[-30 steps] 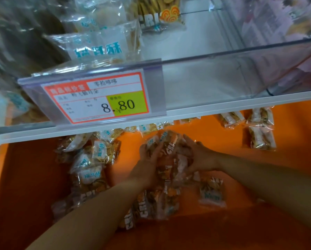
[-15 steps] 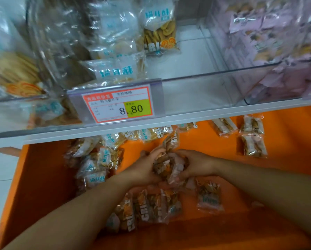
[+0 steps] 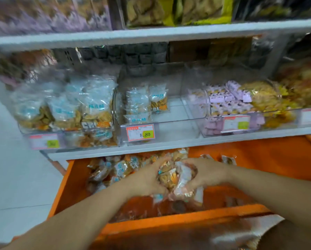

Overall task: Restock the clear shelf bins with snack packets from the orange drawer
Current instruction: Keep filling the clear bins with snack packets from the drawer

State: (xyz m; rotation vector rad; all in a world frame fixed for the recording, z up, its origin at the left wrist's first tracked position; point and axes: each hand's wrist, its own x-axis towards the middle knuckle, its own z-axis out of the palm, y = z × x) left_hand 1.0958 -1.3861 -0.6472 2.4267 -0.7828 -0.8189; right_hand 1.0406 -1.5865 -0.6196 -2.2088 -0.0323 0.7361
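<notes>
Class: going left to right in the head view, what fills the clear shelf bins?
large blue-labelled biscuit bags → small blue-labelled packets → lilac packets → gold-wrapped snacks

Red-bordered 8.80 price tag (image 3: 140, 132) at centre, pale tiled floor (image 3: 16, 177) at lower left, blurred yellow-green bags (image 3: 205, 11) along the top

You can read "8.80" on the red-framed white and yellow price tag (image 3: 140, 132) on the middle clear plastic shelf bin (image 3: 178, 131). At its 9 o'clock, a transparent biscuit bag (image 3: 96, 110) shows "CRI".
</notes>
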